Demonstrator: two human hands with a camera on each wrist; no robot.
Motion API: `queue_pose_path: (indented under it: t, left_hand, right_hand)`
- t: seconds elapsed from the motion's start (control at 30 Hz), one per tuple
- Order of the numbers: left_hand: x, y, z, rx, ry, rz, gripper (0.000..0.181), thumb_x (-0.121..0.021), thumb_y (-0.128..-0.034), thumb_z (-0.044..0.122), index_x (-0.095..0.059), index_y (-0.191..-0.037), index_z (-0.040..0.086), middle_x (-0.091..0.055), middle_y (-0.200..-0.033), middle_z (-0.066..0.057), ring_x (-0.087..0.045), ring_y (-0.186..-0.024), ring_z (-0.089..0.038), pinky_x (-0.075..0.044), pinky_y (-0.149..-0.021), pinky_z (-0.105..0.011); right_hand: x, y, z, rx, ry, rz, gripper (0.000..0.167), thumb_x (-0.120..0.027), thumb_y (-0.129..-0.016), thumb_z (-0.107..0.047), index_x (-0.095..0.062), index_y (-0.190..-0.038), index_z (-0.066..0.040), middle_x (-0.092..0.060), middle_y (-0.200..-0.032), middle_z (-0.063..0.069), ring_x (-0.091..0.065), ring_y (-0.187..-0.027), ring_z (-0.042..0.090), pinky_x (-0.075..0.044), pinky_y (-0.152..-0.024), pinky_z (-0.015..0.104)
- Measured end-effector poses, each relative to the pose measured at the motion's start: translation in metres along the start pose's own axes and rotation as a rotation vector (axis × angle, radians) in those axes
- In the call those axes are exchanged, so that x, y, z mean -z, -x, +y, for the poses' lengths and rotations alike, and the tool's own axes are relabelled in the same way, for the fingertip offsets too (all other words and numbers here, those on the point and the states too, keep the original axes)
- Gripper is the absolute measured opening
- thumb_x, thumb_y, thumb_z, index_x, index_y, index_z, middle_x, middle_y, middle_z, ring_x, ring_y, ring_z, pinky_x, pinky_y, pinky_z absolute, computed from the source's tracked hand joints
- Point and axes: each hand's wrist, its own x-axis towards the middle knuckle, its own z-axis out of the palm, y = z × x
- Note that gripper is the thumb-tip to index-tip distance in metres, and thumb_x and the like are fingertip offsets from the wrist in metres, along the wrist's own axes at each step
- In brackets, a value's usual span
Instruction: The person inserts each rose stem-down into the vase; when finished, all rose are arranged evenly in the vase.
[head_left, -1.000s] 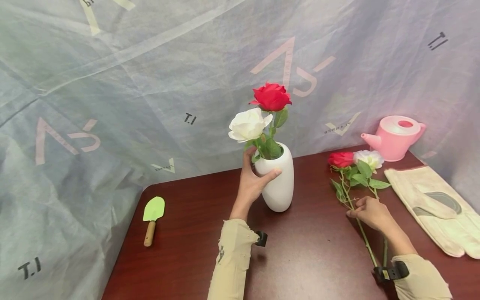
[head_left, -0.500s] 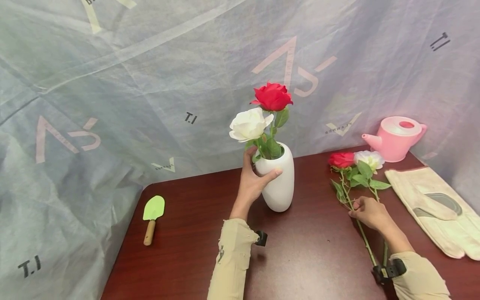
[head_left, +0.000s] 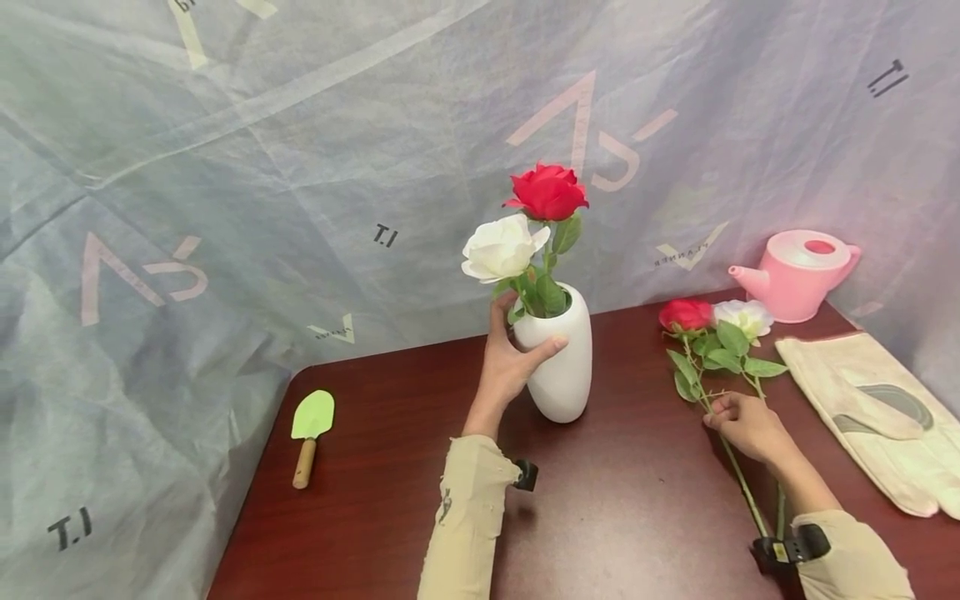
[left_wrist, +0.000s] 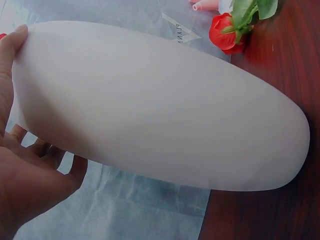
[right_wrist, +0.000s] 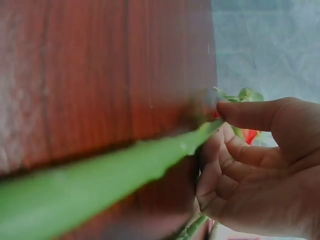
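A white vase [head_left: 564,367] stands upright on the table, holding a red rose [head_left: 549,192] and a white rose [head_left: 504,248]. My left hand [head_left: 504,367] grips the vase near its rim, thumb across the front; the left wrist view shows fingers round the vase [left_wrist: 160,110]. On the right, a second red rose [head_left: 686,315] lies beside a pale rose [head_left: 742,320]. My right hand [head_left: 750,427] pinches the red rose's stem [head_left: 738,479] between thumb and fingers. In the right wrist view that stem [right_wrist: 100,182] runs from the fingertips towards the camera.
A pink watering can [head_left: 799,279] stands at the back right corner, with pale work gloves [head_left: 847,392] in front of it. A small green trowel [head_left: 312,414] with a wooden handle lies at the left. Grey sheeting [head_left: 337,167] hangs behind the table [head_left: 390,467].
The right hand's fingers have closed in on the stem, and the leaves beside it have turned slightly. The left hand still grips the vase. The whole head view has shifted a little.
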Motion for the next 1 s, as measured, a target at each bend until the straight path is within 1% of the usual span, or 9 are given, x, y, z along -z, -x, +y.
queue_pose_path:
  t: [0.13,0.33,0.57,0.77,1.0]
  left_hand:
    - [-0.0005,0.0003,-0.0005,0.001,0.005,0.0,0.077,-0.075,-0.0762,0.008,-0.03,-0.139,0.01,-0.04,-0.135,-0.008,-0.051,-0.112,-0.022,-0.046,-0.086,-0.036]
    - [-0.0016,-0.0005,-0.0014,-0.003,0.005,0.01,0.077,-0.076,-0.0754,0.008,-0.031,-0.138,0.01,-0.039,-0.135,-0.007,-0.051,-0.112,-0.022,-0.046,-0.085,-0.037]
    - [-0.0011,-0.0006,-0.0018,-0.006,0.001,0.012,0.076,-0.076,-0.0758,0.009,-0.031,-0.138,0.011,-0.04,-0.135,-0.006,-0.051,-0.111,-0.02,-0.046,-0.085,-0.037]
    - [-0.002,-0.0006,-0.0022,-0.008,0.011,0.016,0.076,-0.076,-0.0752,0.008,-0.032,-0.137,0.011,-0.04,-0.134,-0.006,-0.051,-0.11,-0.02,-0.046,-0.085,-0.038]
    - [-0.0015,-0.0005,-0.0023,-0.006,0.007,0.015,0.077,-0.076,-0.0752,0.009,-0.031,-0.138,0.01,-0.04,-0.135,-0.009,-0.05,-0.111,-0.022,-0.046,-0.085,-0.037]
  right_hand:
    - [-0.0009,0.001,0.0017,-0.001,-0.028,0.008,0.023,-0.063,-0.085,-0.013,-0.056,-0.091,0.008,-0.064,-0.074,0.009,-0.052,-0.067,0.013,-0.04,-0.059,0.031]
    - [0.0011,0.0017,0.0012,-0.015,-0.051,0.02,0.026,-0.062,-0.087,-0.017,-0.057,-0.092,0.009,-0.064,-0.078,0.014,-0.052,-0.069,0.016,-0.04,-0.058,0.032]
    - [0.0035,0.0034,0.0001,-0.005,-0.063,0.035,0.029,-0.064,-0.086,-0.017,-0.058,-0.095,0.01,-0.066,-0.081,0.017,-0.055,-0.071,0.016,-0.041,-0.059,0.03]
    - [0.0046,0.004,-0.0014,0.009,-0.154,0.011,0.03,-0.061,-0.088,-0.014,-0.057,-0.098,0.014,-0.065,-0.085,0.022,-0.056,-0.068,0.012,-0.044,-0.056,0.026]
    - [0.0037,0.0042,-0.0071,-0.026,-0.276,-0.027,0.034,-0.059,-0.09,-0.015,-0.053,-0.105,0.015,-0.064,-0.089,0.02,-0.055,-0.064,0.01,-0.048,-0.056,0.029]
